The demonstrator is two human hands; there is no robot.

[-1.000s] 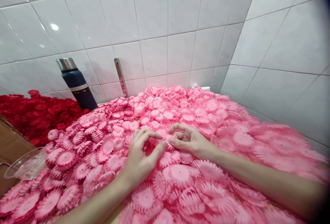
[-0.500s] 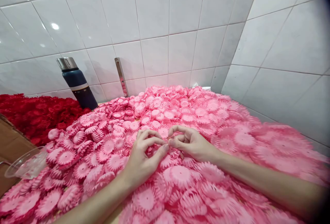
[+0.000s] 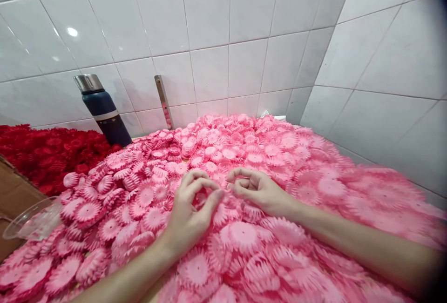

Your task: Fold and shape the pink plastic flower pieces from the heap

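Pink flower-shaped pieces (image 3: 244,238) with fringed edges lie in a wide heap under both hands. Above the middle of it, my left hand (image 3: 195,207) has its thumb and fingertips pressed together; whatever they pinch is too small to make out. Just to the right, my right hand (image 3: 258,191) is also closed in a pinch, its thumb against the curled forefinger, and anything held there is too small to tell. A narrow gap separates the fingertips of the two hands.
A dark blue bottle (image 3: 103,112) with a steel cap stands behind the heap at left, near red pieces (image 3: 52,156). A metal strip (image 3: 163,103) leans on the tiled wall (image 3: 209,14). At far left are a clear plastic container (image 3: 33,221) and a cardboard box (image 3: 16,196).
My left hand has moved slightly left, away from my right hand, so their fingertips, which were together, are now apart. The view has shifted a little.
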